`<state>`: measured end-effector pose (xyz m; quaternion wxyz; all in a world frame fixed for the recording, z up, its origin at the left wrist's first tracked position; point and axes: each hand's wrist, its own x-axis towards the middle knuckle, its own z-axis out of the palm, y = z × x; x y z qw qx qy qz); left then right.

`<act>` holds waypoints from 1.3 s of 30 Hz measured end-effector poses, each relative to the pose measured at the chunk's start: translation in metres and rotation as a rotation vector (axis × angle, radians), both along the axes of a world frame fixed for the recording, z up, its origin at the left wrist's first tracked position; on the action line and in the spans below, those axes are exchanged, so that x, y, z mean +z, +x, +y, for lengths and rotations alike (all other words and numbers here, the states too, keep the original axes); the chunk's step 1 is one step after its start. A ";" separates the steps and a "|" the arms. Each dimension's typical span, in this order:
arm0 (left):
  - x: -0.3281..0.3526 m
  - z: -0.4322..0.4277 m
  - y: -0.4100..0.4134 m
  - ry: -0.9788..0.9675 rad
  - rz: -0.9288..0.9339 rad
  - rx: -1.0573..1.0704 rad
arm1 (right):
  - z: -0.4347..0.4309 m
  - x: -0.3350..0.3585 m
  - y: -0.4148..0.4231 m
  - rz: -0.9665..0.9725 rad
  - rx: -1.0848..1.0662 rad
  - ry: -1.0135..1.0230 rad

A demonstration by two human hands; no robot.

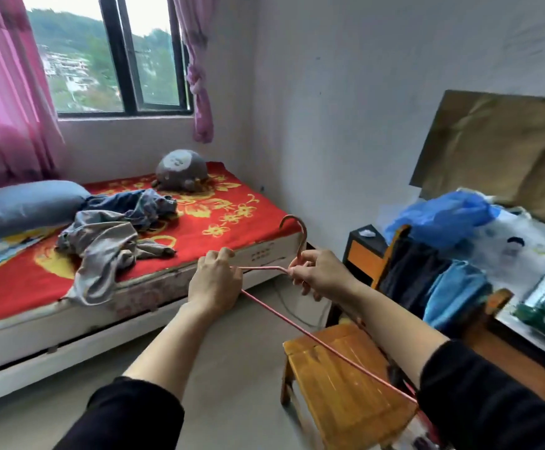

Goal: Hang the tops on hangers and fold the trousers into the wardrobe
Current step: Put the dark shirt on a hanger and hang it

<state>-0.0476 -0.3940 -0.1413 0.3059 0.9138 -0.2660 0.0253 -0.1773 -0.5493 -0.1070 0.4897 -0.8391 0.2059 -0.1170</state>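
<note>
I hold a thin pink wire hanger [300, 329] out in front of me above the floor. My right hand [320, 274] pinches it at the base of its hook. My left hand [216, 280] grips one shoulder bar, fingers curled round it. The long bottom bar runs back toward my right sleeve. On the bed [199, 274] with a red flowered cover lies a crumpled heap of grey clothes [105, 245], with a blue denim garment [135, 206] just behind it. No wardrobe is in view.
A wooden stool [342, 384] stands below my right arm. A wooden chair [394, 251] draped with dark and blue clothes stands at the right beside a cluttered table [524, 329] with plastic bags. A grey plush toy [180, 170] and a blue pillow [21, 206] lie on the bed.
</note>
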 end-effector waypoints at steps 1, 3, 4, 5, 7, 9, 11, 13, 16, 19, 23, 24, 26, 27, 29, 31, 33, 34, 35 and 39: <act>-0.003 -0.028 -0.017 0.001 0.015 -0.020 | -0.024 -0.006 -0.020 -0.001 -0.036 0.004; -0.011 -0.082 -0.053 0.009 0.030 -0.069 | -0.071 -0.016 -0.062 -0.009 -0.129 0.004; -0.015 -0.108 -0.070 0.014 0.039 -0.097 | -0.093 -0.020 -0.082 -0.016 -0.180 0.009; -0.018 -0.132 -0.088 0.017 0.052 -0.127 | -0.114 -0.023 -0.102 -0.027 -0.228 0.014; -0.025 -0.180 -0.120 0.015 0.081 -0.187 | -0.154 -0.025 -0.141 -0.046 -0.321 0.011; -0.029 -0.224 -0.147 0.016 0.114 -0.239 | -0.190 -0.021 -0.175 -0.070 -0.396 -0.003; -0.033 -0.266 -0.170 0.028 0.145 -0.287 | -0.223 -0.017 -0.201 -0.098 -0.473 -0.043; -0.037 -0.304 -0.187 0.047 0.172 -0.333 | -0.253 -0.012 -0.223 -0.117 -0.557 -0.103; -0.046 -0.358 -0.205 0.101 0.174 -0.406 | -0.294 -0.010 -0.245 -0.156 -0.631 -0.158; -0.058 -0.409 -0.212 0.149 0.183 -0.448 | -0.332 -0.012 -0.256 -0.174 -0.695 -0.205; -0.072 -0.477 -0.209 0.210 0.211 -0.499 | -0.385 -0.013 -0.252 -0.191 -0.749 -0.246; -0.074 -0.494 -0.208 0.255 0.236 -0.510 | -0.398 -0.013 -0.248 -0.191 -0.759 -0.254; -0.077 -0.524 -0.206 0.354 0.295 -0.509 | -0.422 -0.014 -0.241 -0.168 -0.761 -0.258; -0.078 -0.537 -0.206 0.391 0.320 -0.501 | -0.432 -0.016 -0.237 -0.153 -0.754 -0.252; -0.079 -0.562 -0.205 0.447 0.377 -0.489 | -0.451 -0.020 -0.231 -0.138 -0.735 -0.246; -0.081 -0.581 -0.207 0.531 0.395 -0.481 | -0.466 -0.023 -0.226 -0.134 -0.724 -0.240; -0.085 -0.594 -0.212 0.583 0.321 -0.454 | -0.478 -0.026 -0.223 -0.136 -0.715 -0.236; -0.087 -0.598 -0.215 0.577 0.274 -0.435 | -0.483 -0.027 -0.221 -0.141 -0.711 -0.240; -0.089 -0.602 -0.217 0.558 0.240 -0.420 | -0.487 -0.027 -0.220 -0.145 -0.707 -0.246; -0.096 -0.604 -0.214 0.444 0.241 -0.426 | -0.499 -0.026 -0.214 -0.161 -0.693 -0.274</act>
